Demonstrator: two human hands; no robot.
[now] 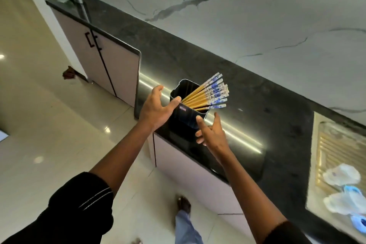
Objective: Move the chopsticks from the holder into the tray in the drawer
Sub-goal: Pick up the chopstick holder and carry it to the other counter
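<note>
A dark polished countertop (247, 105) runs under a white marble-veined wall (257, 25), with pale cabinet doors (111, 65) and a glossy tiled floor (39, 105) off to the left. The left hand (156, 108) reaches in from a black sleeve (79, 204), fingers spread and slack, gripping nothing; its fingertips (177, 98) lie at the near-left rim of the black holder (186, 117), touching or just short of it, which cannot be told for sure. Just beyond and to the right of that hand the holder stands on the counter near its front edge, and the chopsticks (206, 95) sit inside it, fanned and leaning up to the right, their yellow shafts ending in blue-and-white patterned tops that stick out past the rim. The right hand (211, 134) hangs just below and right of the holder, also open with fingers loosely curled, one fingertip near the holder's near wall, the chopstick tops just above it. Further right of this hand, a ridged draining board (332, 144) holds crumpled whitish and blue things (344, 190).
</note>
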